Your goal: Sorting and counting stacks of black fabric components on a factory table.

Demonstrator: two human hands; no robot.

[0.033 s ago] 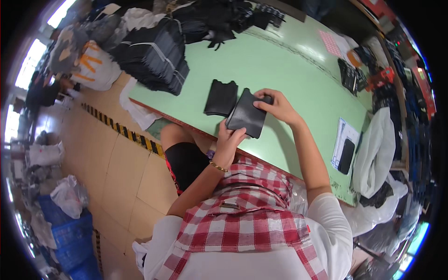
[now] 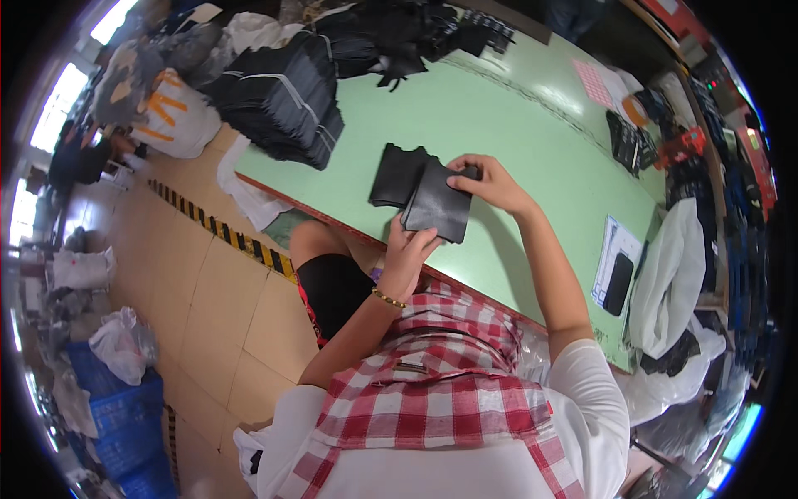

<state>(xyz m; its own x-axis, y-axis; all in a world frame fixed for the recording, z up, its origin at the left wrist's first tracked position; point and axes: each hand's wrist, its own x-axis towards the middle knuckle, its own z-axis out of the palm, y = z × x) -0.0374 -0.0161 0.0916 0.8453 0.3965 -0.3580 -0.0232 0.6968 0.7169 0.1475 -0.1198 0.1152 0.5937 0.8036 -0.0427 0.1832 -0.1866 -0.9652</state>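
Over the table's near edge I hold a small stack of black leather-like pieces (image 2: pixel 439 205), tilted, its layered edge showing on the left. My left hand (image 2: pixel 409 252) grips the lower left corner, thumb on top and fingers mostly hidden underneath. At the upper right corner my right hand (image 2: pixel 489 185) pinches the stack, thumb on top and fingers curled round the edge. Just left of it, a second pile of black pieces (image 2: pixel 392 176) with a notched far edge lies on the green table (image 2: pixel 515 125); the held stack partly overlaps it in view.
A large tied bundle of black pieces (image 2: pixel 287 96) stands at the table's far left, with loose black material (image 2: pixel 399 50) behind. A dark phone (image 2: pixel 617 283) rests on papers at the right, beside a white bag (image 2: pixel 667 291). Blue crates (image 2: pixel 125 424) stand on the floor at left.
The whole view has shifted slightly. Both hands and the held stack have moved slightly left relative to the pile on the table; the grip looks the same.
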